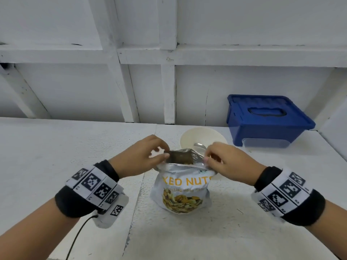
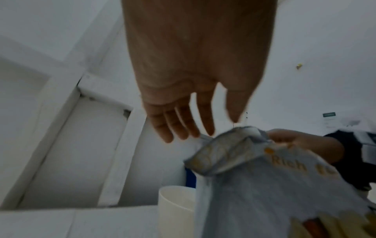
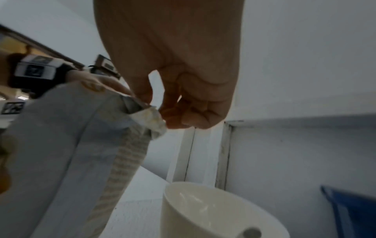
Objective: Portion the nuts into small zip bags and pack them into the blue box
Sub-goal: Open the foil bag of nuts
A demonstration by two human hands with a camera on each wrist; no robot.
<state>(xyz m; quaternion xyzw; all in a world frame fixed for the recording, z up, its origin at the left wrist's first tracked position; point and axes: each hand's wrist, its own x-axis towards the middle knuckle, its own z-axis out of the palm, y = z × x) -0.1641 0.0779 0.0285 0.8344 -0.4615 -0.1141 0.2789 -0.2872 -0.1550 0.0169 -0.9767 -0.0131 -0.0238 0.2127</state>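
A silver pouch of mixed nuts (image 1: 182, 186) stands upright on the white table (image 1: 75, 147), its mouth pulled open with dark contents showing inside. My left hand (image 1: 161, 153) pinches the left rim of the mouth between thumb and fingers. My right hand (image 1: 208, 158) pinches the right rim. In the left wrist view, the left hand (image 2: 220, 127) is blurred above the pouch (image 2: 264, 185). The right wrist view has the right hand (image 3: 160, 112) gripping a crumpled corner of the pouch (image 3: 71, 136). The blue box (image 1: 266, 121) sits at the back right with its lid on. No small zip bags are in view.
A cream bowl (image 1: 197, 134) with a metal spoon (image 1: 200, 146) in it stands just behind the pouch; the bowl (image 3: 203, 209) is also near the right hand. A white panelled wall (image 1: 169, 81) closes the table's far side. A black cable (image 1: 78, 235) trails from my left wrist.
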